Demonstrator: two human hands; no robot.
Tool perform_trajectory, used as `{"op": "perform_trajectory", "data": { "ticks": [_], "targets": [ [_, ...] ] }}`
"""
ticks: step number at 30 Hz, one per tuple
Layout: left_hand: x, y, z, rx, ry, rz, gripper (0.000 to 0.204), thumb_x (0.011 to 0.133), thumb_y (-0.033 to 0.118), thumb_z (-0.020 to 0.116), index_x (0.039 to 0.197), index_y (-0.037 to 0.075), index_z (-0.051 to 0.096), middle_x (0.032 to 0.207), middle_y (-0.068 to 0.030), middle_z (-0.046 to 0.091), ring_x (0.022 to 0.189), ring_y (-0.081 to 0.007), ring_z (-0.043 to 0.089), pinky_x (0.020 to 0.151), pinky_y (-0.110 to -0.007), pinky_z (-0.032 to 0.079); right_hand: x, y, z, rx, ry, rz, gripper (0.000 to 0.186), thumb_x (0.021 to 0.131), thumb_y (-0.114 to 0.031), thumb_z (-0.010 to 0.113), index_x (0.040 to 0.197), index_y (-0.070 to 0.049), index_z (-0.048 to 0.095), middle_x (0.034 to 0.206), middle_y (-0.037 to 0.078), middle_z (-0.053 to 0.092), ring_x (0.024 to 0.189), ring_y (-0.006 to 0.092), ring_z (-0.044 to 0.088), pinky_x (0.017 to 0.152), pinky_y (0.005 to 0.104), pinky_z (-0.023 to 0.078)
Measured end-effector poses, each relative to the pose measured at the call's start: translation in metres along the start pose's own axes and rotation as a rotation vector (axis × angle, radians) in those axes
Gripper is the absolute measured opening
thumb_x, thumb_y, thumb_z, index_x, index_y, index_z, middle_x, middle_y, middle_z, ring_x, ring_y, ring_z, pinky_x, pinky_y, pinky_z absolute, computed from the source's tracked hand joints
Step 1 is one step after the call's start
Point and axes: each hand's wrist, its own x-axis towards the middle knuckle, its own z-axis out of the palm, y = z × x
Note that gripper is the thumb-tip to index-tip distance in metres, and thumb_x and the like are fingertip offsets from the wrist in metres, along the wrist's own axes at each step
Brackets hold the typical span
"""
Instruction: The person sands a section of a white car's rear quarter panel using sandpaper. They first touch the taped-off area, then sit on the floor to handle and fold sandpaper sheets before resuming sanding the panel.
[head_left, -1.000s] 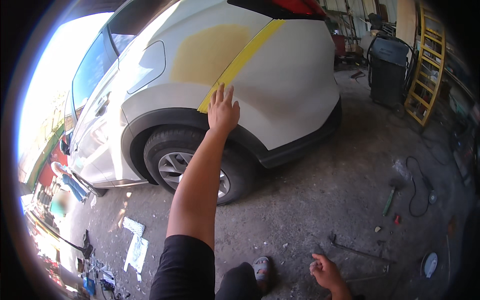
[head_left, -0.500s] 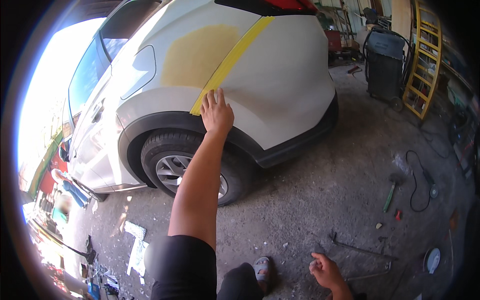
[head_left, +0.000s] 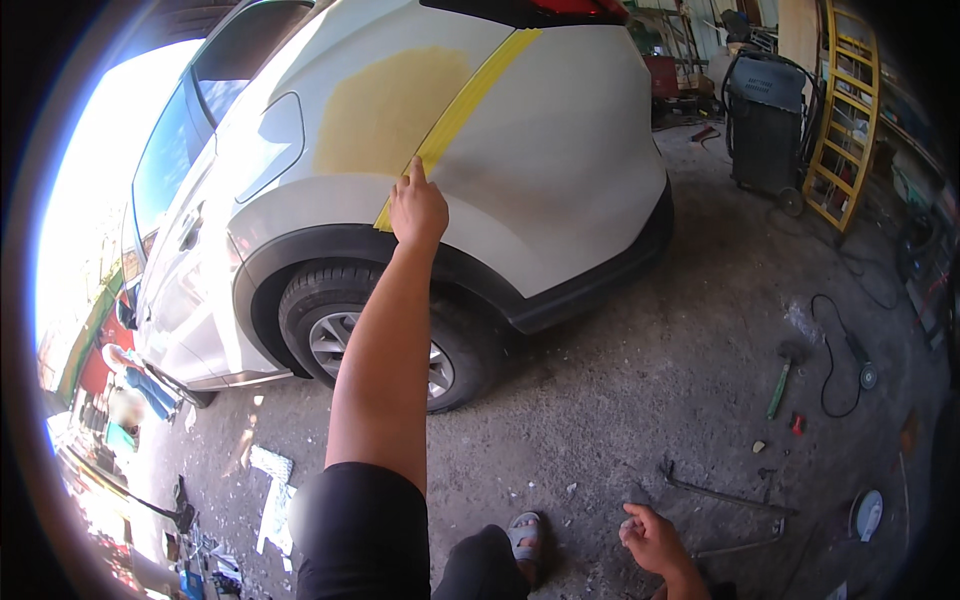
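My left hand point(head_left: 418, 208) reaches out to the rear side panel of a white car point(head_left: 570, 150). Its index finger is stretched out against a strip of yellow masking tape point(head_left: 470, 97), the other fingers look bent, and nothing is held. The tape slants from beside the tail light down to the black wheel arch trim, along the panel seam. Left of it lies a dull tan patch of filler point(head_left: 390, 112). Low at the right, my right hand point(head_left: 655, 543) hangs above the floor with curled fingers; whether something small is in them cannot be made out.
On the concrete floor to the right lie a green-handled hammer point(head_left: 778, 392), a corded grinder point(head_left: 866, 372) and a metal bar point(head_left: 720, 497). A dark wheeled machine point(head_left: 768, 120) and a yellow ladder point(head_left: 848, 125) stand behind. Another person point(head_left: 140, 380) is at far left.
My left hand has moved slightly left and up along the tape, going from spread fingers to a pointing index finger. The right hand keeps its place and pose.
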Motion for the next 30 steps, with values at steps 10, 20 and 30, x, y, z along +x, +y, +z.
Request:
{"op": "perform_trajectory", "data": {
  "ticks": [10,20,30],
  "targets": [
    [0.0015,0.0035,-0.0012,-0.027,-0.006,-0.057,0.054,0.086,0.021,0.049,0.138,0.009,0.039,0.117,-0.0169,0.055,0.11,-0.0342,0.05,0.092,-0.043,0.043,0.0008,0.0023,-0.0017,-0.024,-0.011,0.003,0.044,0.084,-0.016,0.064,0.124,0.0,0.051,0.094,0.014,0.066,0.082,0.024,0.066,0.073,0.0331,0.051],
    [0.001,0.0052,0.0005,-0.005,0.002,-0.036,0.056,0.085,0.022,0.05,0.137,0.008,0.039,0.117,-0.0182,0.054,0.112,-0.0337,0.049,0.093,-0.043,0.042,0.0006,-0.001,-0.0017,-0.037,-0.002,-0.004,0.043,0.084,-0.015,0.065,0.122,0.0,0.052,0.093,0.013,0.066,0.082,0.0235,0.066,0.073,0.0322,0.051],
    [0.0034,0.0095,-0.0036,0.006,-0.05,-0.071,0.059,0.083,0.021,0.049,0.141,0.012,0.036,0.118,-0.0187,0.053,0.114,-0.0347,0.048,0.095,-0.044,0.041,0.0,-0.0052,-0.0018,-0.027,0.0,0.022,0.043,0.084,-0.014,0.065,0.123,-0.002,0.052,0.092,0.012,0.066,0.082,0.0217,0.066,0.073,0.0314,0.052]
  ]
}}
